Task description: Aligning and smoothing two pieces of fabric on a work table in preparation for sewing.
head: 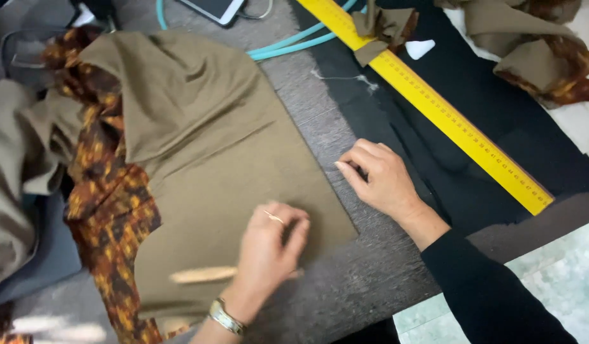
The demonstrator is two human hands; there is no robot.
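Observation:
My left hand (269,245), with a ring and a metal wristwatch, rests curled on a flat piece of olive-brown fabric (211,146) near its lower right corner. A pale, blurred stick-like tool (202,275) lies under this hand and sticks out to its left; the hand seems closed on it. My right hand (378,178), in a black sleeve, sits with bent fingers on the grey table surface (364,274), just right of the olive fabric's edge and beside a black cloth (447,140). Nothing shows in the right hand.
An orange-and-brown patterned fabric (109,210) lies along the olive piece's left side. A long yellow ruler (435,108) runs diagonally over the black cloth. Teal cords (288,44), a phone (213,9) and more fabric scraps (543,57) lie at the back.

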